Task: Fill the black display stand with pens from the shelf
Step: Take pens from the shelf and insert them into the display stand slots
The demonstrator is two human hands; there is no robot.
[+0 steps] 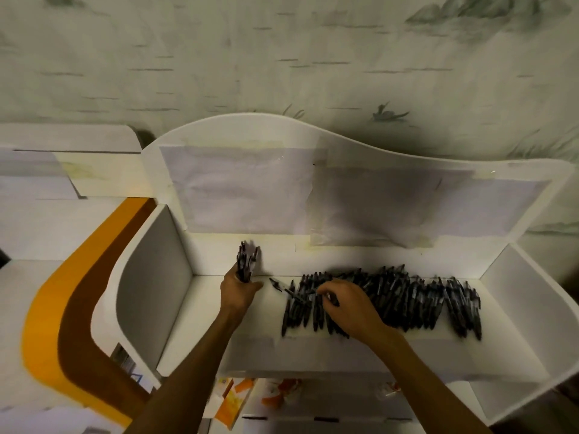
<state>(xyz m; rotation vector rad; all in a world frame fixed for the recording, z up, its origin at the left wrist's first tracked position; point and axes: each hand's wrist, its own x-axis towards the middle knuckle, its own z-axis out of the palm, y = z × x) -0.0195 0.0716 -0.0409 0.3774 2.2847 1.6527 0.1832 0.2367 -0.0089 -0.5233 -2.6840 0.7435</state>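
Gathering is under way: the left hand (239, 288) grips a small upright bundle of pens (246, 261) near the shelf (360, 352) back edge, left of the pile (391, 300). The right hand (347, 303) pinches a pen from the pile; no black stand shows, so filling seems all ahead

Pale wallpaper (282, 57) printed with grey-green reeds and birds. Below, white furniture with a wavy back panel (313, 133); at left, an orange-and-brown curved band (62, 308). Dim, warm light.

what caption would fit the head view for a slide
Left hand holds a bunch of pens upright while the right hand picks from the pile of black pens on the white shelf.
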